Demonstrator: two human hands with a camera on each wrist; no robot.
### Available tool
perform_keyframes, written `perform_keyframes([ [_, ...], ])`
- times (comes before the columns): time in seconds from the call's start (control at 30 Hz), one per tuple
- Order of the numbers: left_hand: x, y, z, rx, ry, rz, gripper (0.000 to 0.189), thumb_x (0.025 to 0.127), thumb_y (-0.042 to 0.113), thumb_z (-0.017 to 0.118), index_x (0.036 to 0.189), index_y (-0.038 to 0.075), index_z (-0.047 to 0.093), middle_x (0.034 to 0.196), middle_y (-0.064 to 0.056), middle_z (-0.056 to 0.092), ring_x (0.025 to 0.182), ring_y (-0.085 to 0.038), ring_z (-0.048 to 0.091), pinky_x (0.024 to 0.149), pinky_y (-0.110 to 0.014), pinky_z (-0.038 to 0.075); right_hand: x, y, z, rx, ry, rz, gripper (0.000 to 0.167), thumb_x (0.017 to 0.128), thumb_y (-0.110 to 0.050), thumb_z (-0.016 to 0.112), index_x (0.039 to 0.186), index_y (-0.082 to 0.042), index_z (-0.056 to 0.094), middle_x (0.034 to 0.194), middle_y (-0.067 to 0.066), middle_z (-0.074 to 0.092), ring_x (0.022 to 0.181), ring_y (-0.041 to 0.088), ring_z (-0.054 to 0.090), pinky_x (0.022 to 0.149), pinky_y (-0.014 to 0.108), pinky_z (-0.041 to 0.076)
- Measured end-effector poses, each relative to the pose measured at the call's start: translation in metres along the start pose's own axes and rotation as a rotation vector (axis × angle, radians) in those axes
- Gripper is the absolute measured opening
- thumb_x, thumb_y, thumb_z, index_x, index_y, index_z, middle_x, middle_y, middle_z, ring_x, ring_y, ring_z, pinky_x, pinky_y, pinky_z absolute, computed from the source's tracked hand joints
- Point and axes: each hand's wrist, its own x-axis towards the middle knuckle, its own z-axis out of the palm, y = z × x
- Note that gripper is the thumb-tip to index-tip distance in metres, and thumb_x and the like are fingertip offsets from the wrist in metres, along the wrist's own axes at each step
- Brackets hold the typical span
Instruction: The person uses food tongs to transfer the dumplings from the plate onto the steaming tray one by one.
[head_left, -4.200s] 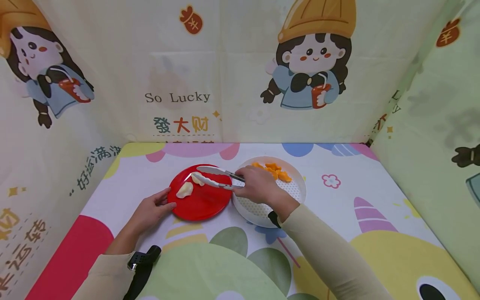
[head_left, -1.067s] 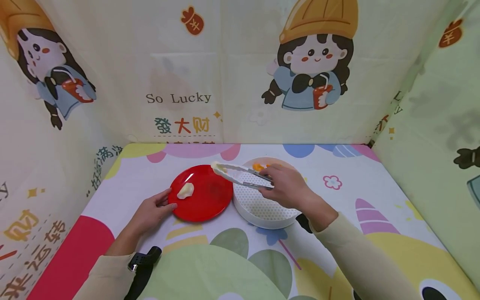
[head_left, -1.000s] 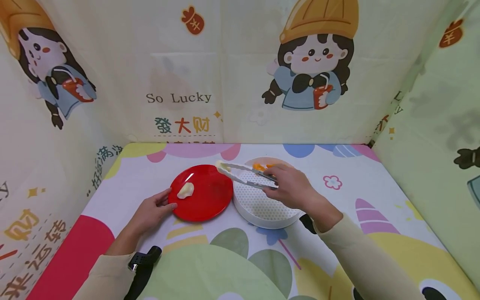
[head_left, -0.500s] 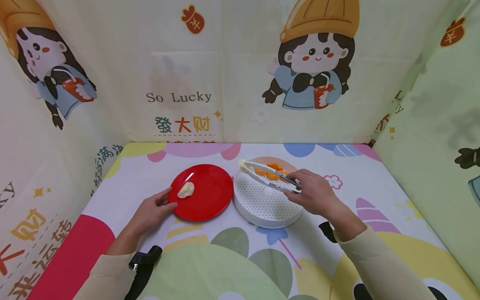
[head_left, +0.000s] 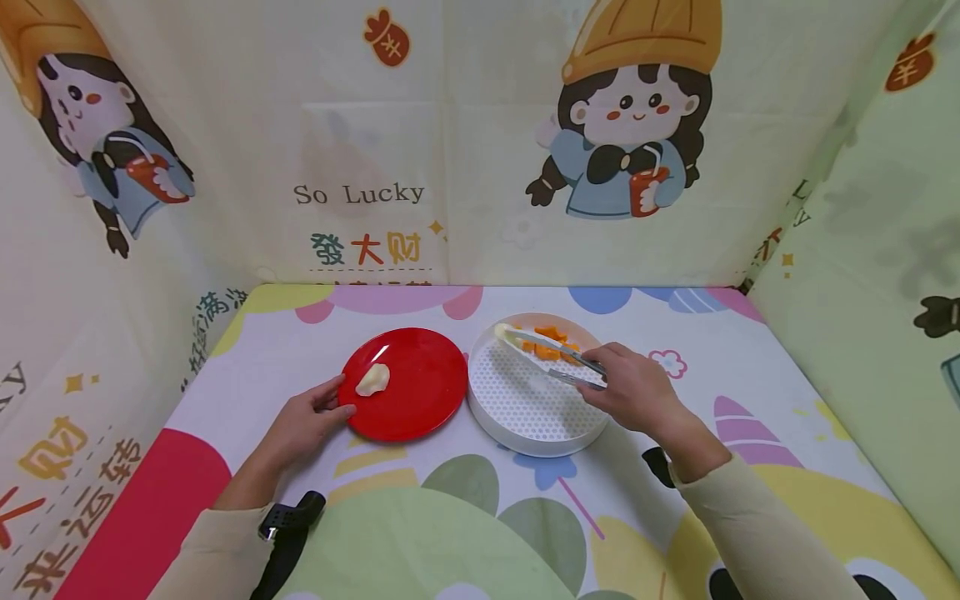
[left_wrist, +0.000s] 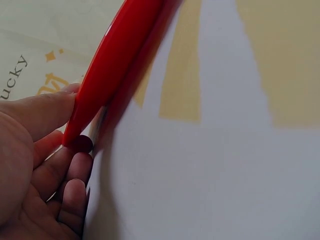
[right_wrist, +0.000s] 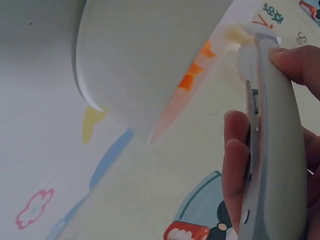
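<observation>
My left hand (head_left: 306, 423) pinches the left rim of a red plate (head_left: 420, 400). In the left wrist view the thumb lies on the plate's upper side and fingers are under its rim. One pale, lumpy piece (head_left: 372, 380) rests on the plate. My right hand (head_left: 637, 387) grips metal tongs (head_left: 573, 360) with pale tips. Between those tips is a second pale piece (head_left: 503, 332), over the left back part of a round white container (head_left: 536, 448) with a perforated base. Several orange pieces (head_left: 550, 351) lie at the container's back, partly behind the tongs.
The plate and container stand side by side on a table with a patterned cover (head_left: 495, 533). A printed cloth (head_left: 480, 150) hangs behind the table, and more cloth (head_left: 862, 208) closes in the sides.
The tongs have taken one pale piece from the red plate. My right hand has carried it rightward over the white container. My left hand has stayed at the plate's rim.
</observation>
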Motion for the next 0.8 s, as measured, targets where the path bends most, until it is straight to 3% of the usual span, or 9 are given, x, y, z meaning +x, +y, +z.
perform_keyframes([
  [0.27, 0.002, -0.002, 0.000, 0.013, -0.001, 0.009, 0.082, 0.092, 0.035, 0.073, 0.158, 0.010, 0.030, 0.150, -0.026, 0.043, 0.134, -0.044, 0.039, 0.088, -0.043, 0.057, 0.005, -0.002, 0.007, -0.094, -0.019, 0.013, 0.041, 0.086, -0.026, 0.077, 0.118, -0.002, 0.068, 0.112, 0.017, 0.066, 0.083, 0.029, 0.067, 0.062, 0.040, 0.056],
  [0.53, 0.001, -0.002, 0.000, 0.017, -0.002, 0.012, 0.083, 0.091, 0.035, 0.073, 0.158, 0.011, 0.030, 0.149, -0.026, 0.043, 0.133, -0.044, 0.040, 0.086, -0.043, 0.057, 0.008, -0.002, 0.013, -0.104, -0.053, 0.038, 0.043, 0.086, -0.027, 0.078, 0.119, -0.002, 0.067, 0.116, 0.019, 0.065, 0.087, 0.031, 0.067, 0.068, 0.042, 0.059],
  [0.8, 0.001, -0.001, 0.000, 0.027, -0.003, 0.009, 0.084, 0.091, 0.035, 0.073, 0.158, 0.011, 0.030, 0.149, -0.026, 0.043, 0.133, -0.044, 0.039, 0.088, -0.044, 0.057, 0.010, -0.003, 0.015, -0.127, -0.074, 0.074, 0.047, 0.086, -0.030, 0.078, 0.122, -0.003, 0.067, 0.118, 0.018, 0.065, 0.087, 0.031, 0.067, 0.065, 0.041, 0.059],
])
